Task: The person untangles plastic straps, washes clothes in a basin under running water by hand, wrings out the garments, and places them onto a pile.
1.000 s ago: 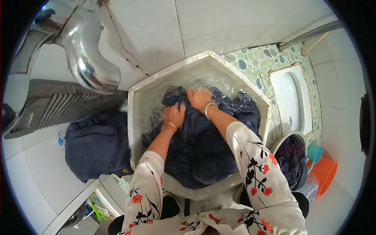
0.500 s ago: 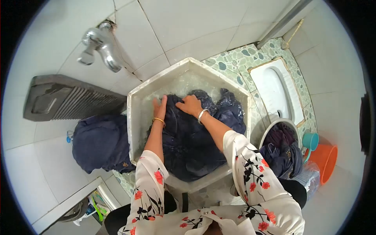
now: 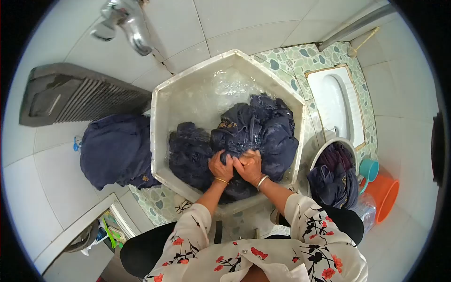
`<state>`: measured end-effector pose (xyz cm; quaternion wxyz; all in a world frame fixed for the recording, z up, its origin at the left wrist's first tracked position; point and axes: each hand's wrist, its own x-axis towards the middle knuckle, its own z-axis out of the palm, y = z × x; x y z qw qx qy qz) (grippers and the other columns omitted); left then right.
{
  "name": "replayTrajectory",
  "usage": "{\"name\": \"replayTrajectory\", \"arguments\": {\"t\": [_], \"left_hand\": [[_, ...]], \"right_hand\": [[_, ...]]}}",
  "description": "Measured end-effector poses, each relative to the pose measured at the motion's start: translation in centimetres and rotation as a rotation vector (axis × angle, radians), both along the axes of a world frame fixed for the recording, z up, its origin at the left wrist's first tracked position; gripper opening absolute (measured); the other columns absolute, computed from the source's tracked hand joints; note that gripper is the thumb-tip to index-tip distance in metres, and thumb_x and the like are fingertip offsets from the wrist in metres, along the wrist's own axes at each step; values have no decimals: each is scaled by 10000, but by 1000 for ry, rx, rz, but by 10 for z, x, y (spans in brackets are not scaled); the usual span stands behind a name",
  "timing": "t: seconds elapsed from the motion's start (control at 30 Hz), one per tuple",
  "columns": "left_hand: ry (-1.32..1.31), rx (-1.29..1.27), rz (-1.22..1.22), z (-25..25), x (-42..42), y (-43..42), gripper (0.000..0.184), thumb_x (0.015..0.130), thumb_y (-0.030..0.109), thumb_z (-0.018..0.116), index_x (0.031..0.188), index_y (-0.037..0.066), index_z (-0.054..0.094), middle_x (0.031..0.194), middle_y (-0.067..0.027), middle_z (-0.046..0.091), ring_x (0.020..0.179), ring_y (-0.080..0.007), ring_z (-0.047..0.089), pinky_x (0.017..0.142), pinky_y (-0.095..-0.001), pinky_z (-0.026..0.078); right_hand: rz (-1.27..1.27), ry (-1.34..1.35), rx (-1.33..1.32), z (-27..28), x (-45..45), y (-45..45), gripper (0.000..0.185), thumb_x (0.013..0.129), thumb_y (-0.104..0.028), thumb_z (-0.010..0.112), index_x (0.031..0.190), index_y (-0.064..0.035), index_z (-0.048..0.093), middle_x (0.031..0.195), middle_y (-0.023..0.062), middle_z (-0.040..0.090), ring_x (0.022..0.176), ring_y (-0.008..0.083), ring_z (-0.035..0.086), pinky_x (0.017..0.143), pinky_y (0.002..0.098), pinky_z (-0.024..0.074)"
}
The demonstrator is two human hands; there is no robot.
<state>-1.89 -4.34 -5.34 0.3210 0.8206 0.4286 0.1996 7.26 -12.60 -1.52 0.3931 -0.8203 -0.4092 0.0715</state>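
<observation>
Dark blue wet cloth (image 3: 277, 136) lies bunched in water inside a white hexagonal basin (image 3: 158, 141). My left hand (image 3: 221, 168), with a gold bracelet at its wrist, is closed on the cloth near the basin's front side. Right beside it, my right hand (image 3: 249, 167), wearing a silver bangle, also grips the cloth. Both sets of fingertips are partly hidden in the folds. A yellowish embroidered patch shows on the cloth above my hands.
A grey washboard (image 3: 84, 96) leans left, above a dark cloth pile (image 3: 115, 150). The tap (image 3: 131, 28) is at the upper left. At right are a squat toilet (image 3: 334, 103), a bucket of clothes (image 3: 333, 178), a teal dipper (image 3: 369, 170) and an orange bucket (image 3: 383, 197).
My hands have moved from the far part of the basin back toward its front side, drawing cloth with them. My left hand was open and now grips cloth. The view has shifted.
</observation>
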Motion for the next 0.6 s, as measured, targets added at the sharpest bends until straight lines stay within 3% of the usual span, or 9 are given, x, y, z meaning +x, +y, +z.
{"name": "replayTrajectory", "arguments": {"t": [0.1,0.13,0.3,0.37,0.5,0.53,0.57,0.6], "left_hand": [[-51,-75,-142,-29,12,44,365,785,300,524,937,-21,607,855,-229,618,825,-402,585,790,-443,414],[-91,5,-147,-44,17,56,363,795,297,515,923,-31,602,840,-236,611,785,-418,580,763,-445,431],[-106,-24,-165,-40,58,103,361,837,271,483,898,-70,584,794,-269,598,746,-440,573,707,-464,449],[100,-174,-128,-37,69,117,393,861,289,474,836,-81,606,766,-281,598,755,-436,583,713,-469,450],[306,-58,-36,-55,95,147,494,882,366,435,764,-74,628,762,-276,605,751,-435,590,714,-482,451],[353,-54,-9,-62,103,156,553,881,419,412,747,-70,632,776,-273,609,752,-438,589,722,-487,448],[396,-55,14,-64,112,164,612,879,472,389,729,-66,637,790,-271,613,752,-442,588,730,-491,445],[422,-63,48,-61,118,168,637,867,505,371,778,-64,642,841,-275,614,797,-441,583,768,-487,437]], "right_hand": [[36,-20,-26,-14,17,32,332,726,-220,607,445,-69,517,517,106,547,529,275,530,543,409,362],[53,-41,-39,-17,26,44,327,730,-229,594,445,-78,536,508,112,553,493,290,542,508,416,391],[86,139,-136,-28,71,95,343,748,-263,555,472,-61,533,503,150,540,479,321,556,482,411,440],[98,165,-232,-32,85,113,348,764,-284,533,505,-53,567,539,164,558,507,345,560,500,423,445],[-43,257,-228,-41,110,149,339,758,-303,531,557,-38,595,596,191,571,586,400,555,537,443,455],[-134,219,-88,-57,113,159,373,766,-317,548,566,-2,560,556,207,538,503,342,549,531,411,442],[-134,203,-76,-59,122,165,373,766,-317,548,566,-2,560,556,207,538,503,342,549,531,411,442],[-175,431,-72,-60,130,168,395,785,-323,556,554,-2,545,519,166,522,470,272,505,521,387,426]]}}
